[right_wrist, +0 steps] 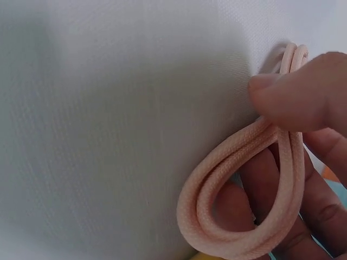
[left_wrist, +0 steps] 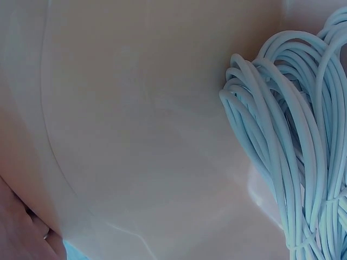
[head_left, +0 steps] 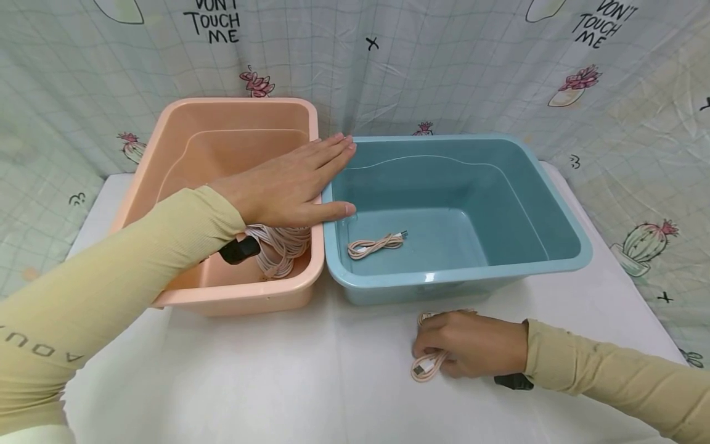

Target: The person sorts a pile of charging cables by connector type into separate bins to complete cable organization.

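My left hand (head_left: 288, 182) lies flat across the adjoining rims of the pink bin (head_left: 238, 299) and the blue bin (head_left: 455, 273), fingers straight. Below that wrist, inside the pink bin, are bundled pale cables (left_wrist: 276, 119); their tied strands show close up in the left wrist view. One coiled pink USB cable (head_left: 377, 244) lies on the blue bin's floor. In front of that bin, my right hand (head_left: 471, 345) grips another coiled pink USB cable (head_left: 427, 367) at the white tabletop. The right wrist view shows its looped end (right_wrist: 238, 238) hanging below the thumb, fingers behind it.
The two bins stand side by side on a white-covered table (head_left: 249, 382). A patterned curtain (head_left: 388, 74) hangs behind and at both sides. The bins' raised walls border the space in front of me.
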Motion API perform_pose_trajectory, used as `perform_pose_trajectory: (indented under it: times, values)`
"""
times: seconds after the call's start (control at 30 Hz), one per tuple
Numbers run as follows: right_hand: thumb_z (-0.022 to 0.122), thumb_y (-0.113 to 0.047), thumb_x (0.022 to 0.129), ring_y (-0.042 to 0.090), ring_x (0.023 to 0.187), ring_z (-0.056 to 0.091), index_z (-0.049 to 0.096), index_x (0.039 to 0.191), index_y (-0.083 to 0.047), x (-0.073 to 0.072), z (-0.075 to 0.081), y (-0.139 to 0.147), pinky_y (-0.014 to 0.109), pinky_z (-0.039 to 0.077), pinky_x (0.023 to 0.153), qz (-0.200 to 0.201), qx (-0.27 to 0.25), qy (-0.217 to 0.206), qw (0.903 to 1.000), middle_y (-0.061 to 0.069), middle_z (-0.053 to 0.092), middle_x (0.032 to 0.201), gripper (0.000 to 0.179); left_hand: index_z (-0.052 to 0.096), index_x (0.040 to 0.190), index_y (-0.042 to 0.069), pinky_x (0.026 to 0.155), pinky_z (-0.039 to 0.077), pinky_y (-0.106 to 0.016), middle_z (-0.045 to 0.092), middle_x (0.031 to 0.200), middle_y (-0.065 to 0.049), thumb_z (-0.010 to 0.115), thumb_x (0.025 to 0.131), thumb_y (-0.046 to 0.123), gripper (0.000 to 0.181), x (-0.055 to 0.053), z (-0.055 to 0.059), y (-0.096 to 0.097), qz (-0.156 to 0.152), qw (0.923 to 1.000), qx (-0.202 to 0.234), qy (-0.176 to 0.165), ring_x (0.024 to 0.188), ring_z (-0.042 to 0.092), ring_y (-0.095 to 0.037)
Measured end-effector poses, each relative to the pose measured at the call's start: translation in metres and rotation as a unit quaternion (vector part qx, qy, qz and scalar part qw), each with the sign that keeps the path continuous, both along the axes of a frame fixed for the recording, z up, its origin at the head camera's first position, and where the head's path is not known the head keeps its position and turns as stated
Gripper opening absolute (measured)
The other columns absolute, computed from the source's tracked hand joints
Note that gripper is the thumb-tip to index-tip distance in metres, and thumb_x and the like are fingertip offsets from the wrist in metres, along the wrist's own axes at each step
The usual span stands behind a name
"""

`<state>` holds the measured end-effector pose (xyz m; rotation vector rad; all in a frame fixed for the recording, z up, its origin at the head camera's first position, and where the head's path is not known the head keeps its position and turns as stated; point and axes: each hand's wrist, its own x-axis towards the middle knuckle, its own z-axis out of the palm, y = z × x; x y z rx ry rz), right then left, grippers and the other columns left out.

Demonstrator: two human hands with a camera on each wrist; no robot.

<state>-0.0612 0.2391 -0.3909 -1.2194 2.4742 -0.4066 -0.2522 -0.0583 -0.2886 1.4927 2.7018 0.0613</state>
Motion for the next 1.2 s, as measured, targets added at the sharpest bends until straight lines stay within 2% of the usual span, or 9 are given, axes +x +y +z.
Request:
perform_pose_trajectory:
  times: [0.2,0.4,0.73,1.2]
  values:
    - [0.075,-0.003,0.073,-0.006,0.081,0.052,0.067,0.098,-0.029,0.0,0.001,-0.001,0.002,0.033,0.057,-0.001,-0.009,0.001,1.0,-0.017,0.064,0.09,0.037,-0.001,0.157,0.013,0.129,0.006,-0.041,-0.003,0.167,-0.001,0.031,0.093,0.072,0.093,0.001,0.002,0.0,0.0,1.0,-0.001,0.002,0.157,-0.005,-0.021]
    - [0.074,-0.001,0.071,-0.005,0.081,0.052,0.068,0.099,-0.029,0.002,0.005,-0.002,0.005,0.035,0.057,-0.011,-0.006,-0.014,0.9998,-0.018,0.063,0.091,0.04,0.001,0.157,0.011,0.129,0.006,-0.041,0.0,0.167,-0.004,0.032,0.093,0.072,0.093,0.001,0.003,0.0,-0.003,1.0,0.004,0.005,0.157,-0.003,-0.022]
    - [0.075,0.0,0.071,-0.005,0.083,0.053,0.068,0.101,-0.028,0.002,0.013,-0.005,0.007,0.044,0.071,-0.01,-0.025,-0.029,0.9992,-0.017,0.064,0.094,0.041,0.0,0.157,0.011,0.129,0.007,-0.042,0.0,0.167,-0.005,0.032,0.093,0.072,0.094,0.001,0.003,-0.001,-0.004,1.0,-0.002,0.005,0.157,-0.004,-0.023]
    - [0.076,-0.005,0.073,-0.005,0.084,0.054,0.067,0.104,-0.024,0.003,0.035,-0.015,0.008,0.048,0.074,-0.017,-0.029,0.004,0.9994,-0.016,0.063,0.096,0.037,-0.001,0.157,0.011,0.129,0.006,-0.042,-0.001,0.167,-0.005,0.032,0.093,0.072,0.094,0.0,0.002,-0.001,-0.003,1.0,-0.003,-0.001,0.156,-0.005,-0.022]
